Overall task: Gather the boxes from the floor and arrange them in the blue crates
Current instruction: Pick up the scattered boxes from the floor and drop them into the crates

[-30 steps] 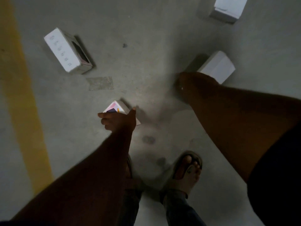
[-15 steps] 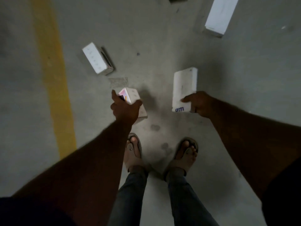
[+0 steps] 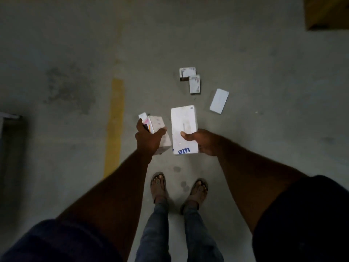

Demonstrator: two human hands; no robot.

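Two-handed, standing on a grey concrete floor (image 3: 66,53) beside a yellow floor line (image 3: 114,127). Holding the large white box with blue lettering (image 3: 184,125) in the right grip (image 3: 201,142), thumb pressing on its top face, fingers hidden beneath. Clutching the smaller white box with a pink-printed end (image 3: 157,125) in the left grip (image 3: 148,140), thumb and fingers pinching its sides. Keeping both clear of the floor, just beside each other. Facing three more lying ahead: a flat white box (image 3: 219,101) alone at right, then an upper labelled box (image 3: 187,72) and a lower labelled box (image 3: 194,85), touching.
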